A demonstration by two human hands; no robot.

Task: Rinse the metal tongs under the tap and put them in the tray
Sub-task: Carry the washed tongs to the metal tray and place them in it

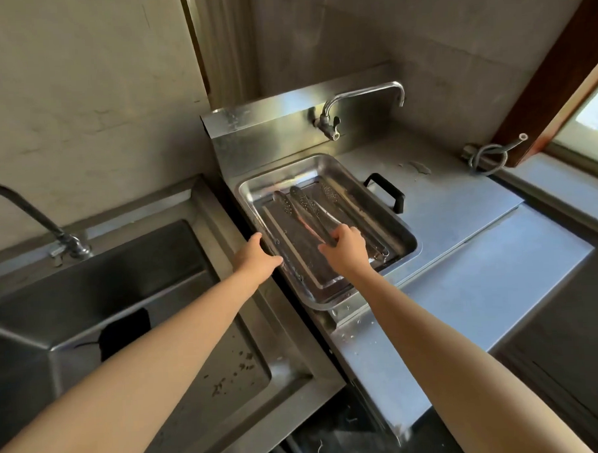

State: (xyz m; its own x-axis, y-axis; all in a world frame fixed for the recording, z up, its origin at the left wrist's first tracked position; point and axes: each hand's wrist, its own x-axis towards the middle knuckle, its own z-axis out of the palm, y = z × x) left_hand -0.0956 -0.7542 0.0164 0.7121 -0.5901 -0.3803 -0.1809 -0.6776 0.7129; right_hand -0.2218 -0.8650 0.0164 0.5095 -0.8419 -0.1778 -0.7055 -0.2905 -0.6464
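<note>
Gripping tongs (309, 210), right hand (345, 250), left hand (256, 257) seemingly holding tray (325, 305)

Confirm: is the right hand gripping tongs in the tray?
Yes, the right hand grips one pair of tongs lying inside the tray.

The left grip (258, 259) and right grip (346, 251) are bare hands on bare, unsleeved forearms (153, 363).
</note>
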